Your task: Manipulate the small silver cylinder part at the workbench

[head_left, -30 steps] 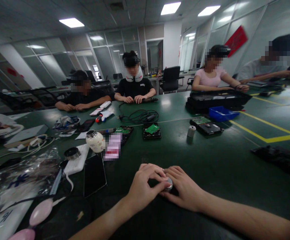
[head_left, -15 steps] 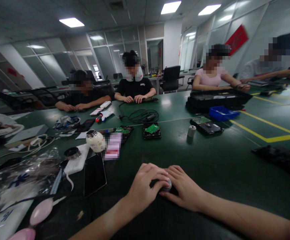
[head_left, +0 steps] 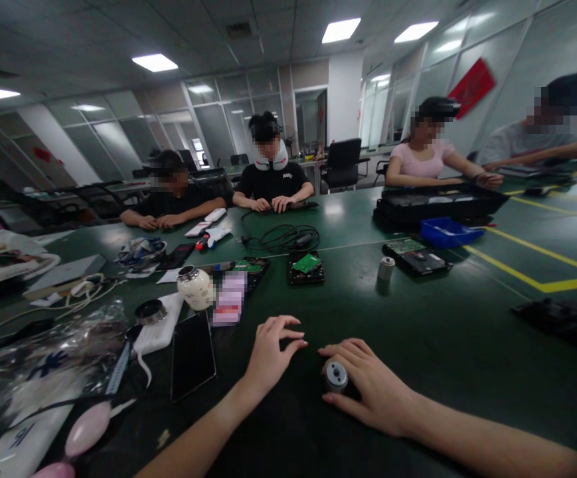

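Observation:
My right hand (head_left: 368,385) rests on the green table (head_left: 417,332) with its fingers curled round a small round silver part (head_left: 336,376), holding it against the surface. My left hand (head_left: 271,352) hovers just left of it, lifted off the part, fingers loosely bent and apart, with nothing in them. A black phone (head_left: 192,355) lies flat to the left of my left hand.
Opened hard drives (head_left: 307,268) and a small metal cylinder (head_left: 386,267) lie mid-table. A white jar (head_left: 194,288), cables (head_left: 283,236), a blue tray (head_left: 448,232) and plastic bags (head_left: 34,358) sit around. Several people sit at the far side. A black item (head_left: 562,318) lies right.
My left hand has let go of the silver part and drawn back to the left. My right hand keeps hold of it. The view has tilted slightly.

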`<state>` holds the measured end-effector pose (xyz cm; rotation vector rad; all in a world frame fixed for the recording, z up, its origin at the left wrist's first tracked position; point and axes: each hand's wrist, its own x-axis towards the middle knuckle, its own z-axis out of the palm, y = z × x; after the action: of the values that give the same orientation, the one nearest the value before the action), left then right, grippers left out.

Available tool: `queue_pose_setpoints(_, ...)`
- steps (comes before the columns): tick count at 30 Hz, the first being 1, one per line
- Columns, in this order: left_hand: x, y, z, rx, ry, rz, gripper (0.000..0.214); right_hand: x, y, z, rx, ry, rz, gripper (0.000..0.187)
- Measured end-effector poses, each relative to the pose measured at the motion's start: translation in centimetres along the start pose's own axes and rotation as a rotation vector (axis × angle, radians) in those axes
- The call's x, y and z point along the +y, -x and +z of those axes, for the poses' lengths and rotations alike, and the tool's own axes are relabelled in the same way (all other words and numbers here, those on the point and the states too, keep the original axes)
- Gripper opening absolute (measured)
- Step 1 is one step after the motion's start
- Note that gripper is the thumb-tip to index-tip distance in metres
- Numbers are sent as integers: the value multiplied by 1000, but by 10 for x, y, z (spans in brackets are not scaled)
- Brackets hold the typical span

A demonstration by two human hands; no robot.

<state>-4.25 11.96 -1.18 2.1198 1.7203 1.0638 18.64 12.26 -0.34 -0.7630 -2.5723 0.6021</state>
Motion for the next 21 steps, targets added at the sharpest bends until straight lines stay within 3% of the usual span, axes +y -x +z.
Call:
queue_pose_setpoints(3, -3, 1, 1, -18, -22, 9, 26, 0, 0, 0, -8, -3, 9, 37)
queue_pose_setpoints(7, 0, -2, 0, -11, -13, 13, 12, 0, 0, -1, -19, 0, 15, 37)
queue_pose_setpoints(12, 25, 2, -8, 89, 165, 40, 8, 1, 0, 0, -8, -2, 7, 38)
queue_pose_setpoints(17, 55, 17, -13, -13, 212, 156, 10, 2, 0, 3, 1, -10, -23, 36)
queue_pose_setpoints(21, 62, 20, -11, -46, 217, 173, 10, 3, 0, 3, 5, -9, -37, 33)
